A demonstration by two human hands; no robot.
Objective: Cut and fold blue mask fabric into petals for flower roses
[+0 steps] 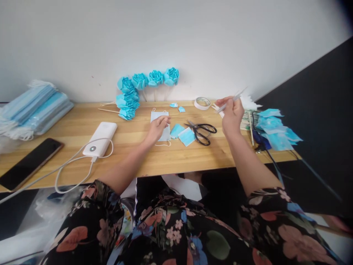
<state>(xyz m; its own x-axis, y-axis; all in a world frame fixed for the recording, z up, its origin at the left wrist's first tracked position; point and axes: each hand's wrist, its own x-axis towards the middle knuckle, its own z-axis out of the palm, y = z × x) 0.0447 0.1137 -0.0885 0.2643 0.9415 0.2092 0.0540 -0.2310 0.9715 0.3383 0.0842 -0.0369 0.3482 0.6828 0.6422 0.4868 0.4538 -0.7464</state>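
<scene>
My left hand (158, 129) is over a light-blue face mask (164, 136) that lies flat with its ear loops showing. Its fingers are drawn together in a pinch; anything between them is too small to make out. At the right, my right hand (232, 112) is raised above the table, closed around a slim grey-white pen-like stick (236, 96) that slants up to the right. Between the hands lie cut blue mask pieces (187, 136) and black-handled scissors (202, 131) with the blades pointing left. A roll of white tape (202, 103) is just left of my right hand.
Several blue mask-fabric flowers (156, 78) on sticks lean on the wall. At left are stacked masks (33, 106), a phone (30, 162) and a white power bank (102, 138) with a cable. At right are blue scraps (277, 129) and a dark blue glue-gun-like tool (260, 140).
</scene>
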